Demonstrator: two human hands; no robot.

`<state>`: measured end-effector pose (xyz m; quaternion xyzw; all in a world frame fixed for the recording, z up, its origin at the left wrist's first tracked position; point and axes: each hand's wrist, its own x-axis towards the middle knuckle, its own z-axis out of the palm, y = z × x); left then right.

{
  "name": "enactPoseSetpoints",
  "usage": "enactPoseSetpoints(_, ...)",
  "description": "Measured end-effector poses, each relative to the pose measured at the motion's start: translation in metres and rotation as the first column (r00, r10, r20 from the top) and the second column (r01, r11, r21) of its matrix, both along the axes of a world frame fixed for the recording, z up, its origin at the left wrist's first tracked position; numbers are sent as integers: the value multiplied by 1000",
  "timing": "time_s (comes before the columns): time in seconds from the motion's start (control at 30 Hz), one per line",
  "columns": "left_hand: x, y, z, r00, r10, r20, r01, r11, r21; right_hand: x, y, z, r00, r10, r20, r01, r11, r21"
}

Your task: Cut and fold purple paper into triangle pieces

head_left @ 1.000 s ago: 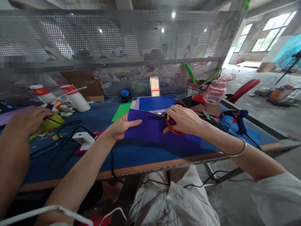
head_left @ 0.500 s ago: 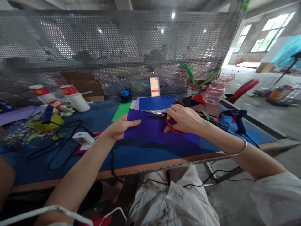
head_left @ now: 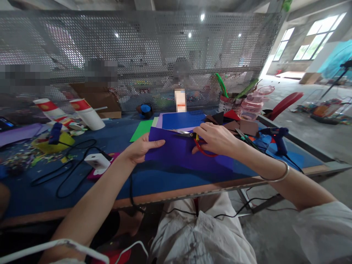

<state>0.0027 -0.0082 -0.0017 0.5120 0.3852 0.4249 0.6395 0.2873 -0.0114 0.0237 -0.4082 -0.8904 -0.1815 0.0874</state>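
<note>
A dark purple sheet [head_left: 167, 154], paper or thin foam, is held up over the front of the blue-topped table. My left hand [head_left: 143, 147] pinches its left end, thumb flat on the near face. In my right hand [head_left: 216, 138] is a pair of scissors [head_left: 202, 147] with red and yellow handles. Their blades point left along the sheet's upper edge. Whether the blades are parted is hard to make out. Behind the sheet lie a blue sheet [head_left: 181, 119] and a green sheet [head_left: 141, 131].
A glue gun [head_left: 279, 137] rests at the right near brown and red scraps. Leftward are a white power adapter [head_left: 96, 162], looped black cables, paper cups [head_left: 87, 114] and loose clippings. A pink bottle [head_left: 250, 106] stands at the back right, before a perforated metal screen [head_left: 143, 47].
Both hands, the purple sheet and the scissors stay almost where they were. At the far left edge, another person's arm has drawn back slightly.
</note>
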Motion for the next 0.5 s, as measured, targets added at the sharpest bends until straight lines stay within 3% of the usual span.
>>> enactPoseSetpoints(0.5,4,-5,6,999,-38,16,38,999,-8,4,2,-4,997,79,14,-80,992,95)
